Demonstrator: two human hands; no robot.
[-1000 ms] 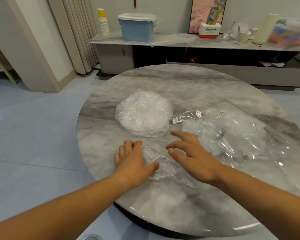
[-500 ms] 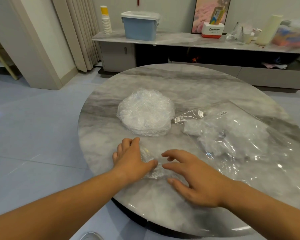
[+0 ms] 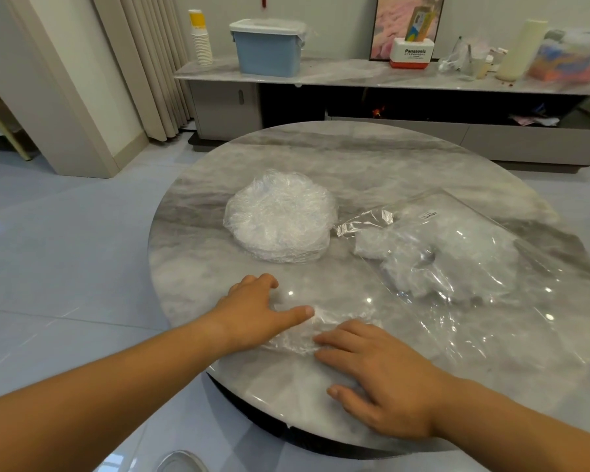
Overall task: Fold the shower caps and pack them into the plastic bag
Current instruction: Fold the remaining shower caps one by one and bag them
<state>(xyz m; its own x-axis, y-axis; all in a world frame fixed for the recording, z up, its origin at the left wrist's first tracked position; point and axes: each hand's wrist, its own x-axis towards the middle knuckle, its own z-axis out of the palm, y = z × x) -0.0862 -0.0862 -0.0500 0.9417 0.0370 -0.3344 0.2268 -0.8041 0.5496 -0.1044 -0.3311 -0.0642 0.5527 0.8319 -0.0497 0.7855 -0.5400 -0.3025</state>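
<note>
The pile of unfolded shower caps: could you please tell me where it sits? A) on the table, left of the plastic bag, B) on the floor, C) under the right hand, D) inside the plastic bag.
A: the pile of shower caps rests on the table, left of the plastic bag and outside it.

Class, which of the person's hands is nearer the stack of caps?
Left. The left hand lies just on the person's side of the stack; the right hand is farther back and rightward.

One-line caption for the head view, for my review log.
Left hand and right hand press a clear shower cap on the marble table, near the cap stack and part-filled plastic bag.
</note>
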